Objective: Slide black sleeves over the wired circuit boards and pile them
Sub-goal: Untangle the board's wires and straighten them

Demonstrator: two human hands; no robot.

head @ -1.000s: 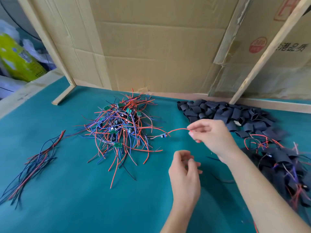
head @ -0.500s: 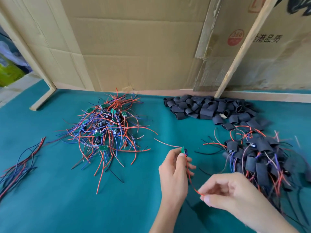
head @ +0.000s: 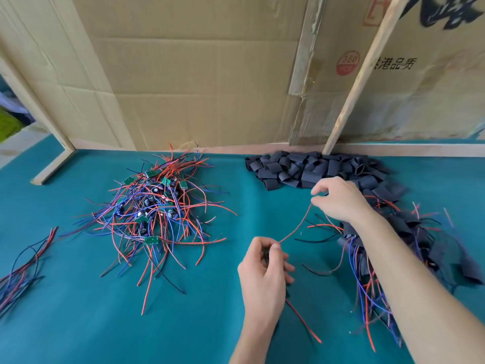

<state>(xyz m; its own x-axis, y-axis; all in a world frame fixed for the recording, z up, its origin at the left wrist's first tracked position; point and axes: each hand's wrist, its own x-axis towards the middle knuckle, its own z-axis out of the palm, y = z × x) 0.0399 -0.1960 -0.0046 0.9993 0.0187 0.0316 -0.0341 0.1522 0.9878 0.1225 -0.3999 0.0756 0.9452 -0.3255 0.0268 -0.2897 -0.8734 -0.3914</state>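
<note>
- A green-covered bench (head: 78, 324) seen from above, with a wall of flattened cardboard (head: 196, 74) standing along its far edge.
- The left hand (head: 263, 271) sits near the middle foreground, fingers curled, thumb and fingers pinching a small dark part at the base of a red wire (head: 294, 228); what exactly is inside the grip is mostly hidden.
- The red wire runs up and to the right from the left hand to the right hand (head: 341, 198).
- The right hand is raised over the bench, thumb and forefinger pinching the far end of that wire, other fingers loosely curled.
- A second red lead (head: 304, 323) trails from under the left hand toward the viewer, lying on the bench.
- A tangled heap of unsleeved circuit boards (head: 152, 206) with red, blue and black wires lies to the left of the hands, small green boards showing among them.
- A pile of empty black sleeves (head: 301, 169) lies at the far right, against the cardboard.
- Sleeved boards (head: 409, 232) with wires poking out are piled under and beyond the right forearm.
- A loose bundle of bare wires (head: 23, 269) lies at the left edge.
- A slanted wooden strip (head: 359, 74) leans against the cardboard.
</note>
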